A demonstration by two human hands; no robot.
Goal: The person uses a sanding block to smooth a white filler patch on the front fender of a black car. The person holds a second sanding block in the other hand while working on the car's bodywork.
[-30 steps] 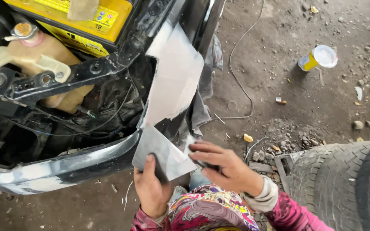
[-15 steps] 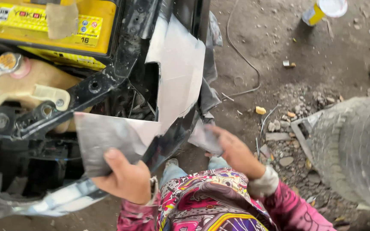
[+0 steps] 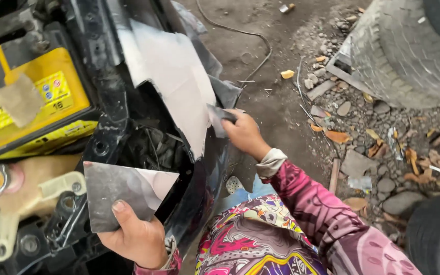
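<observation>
A yellow battery [image 3: 26,109], a tyre [image 3: 413,48] and stones [image 3: 378,183] lie around.

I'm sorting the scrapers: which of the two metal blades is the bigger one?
The flat grey sheet in the left hand, over the engine bay. The right hand presses a much narrower blade against the filler-coated body panel.

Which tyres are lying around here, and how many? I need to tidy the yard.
2. One large tyre lies at the top right on the rubble; another tyre shows at the bottom right corner, cut off by the frame. Others may lie out of view.
</observation>
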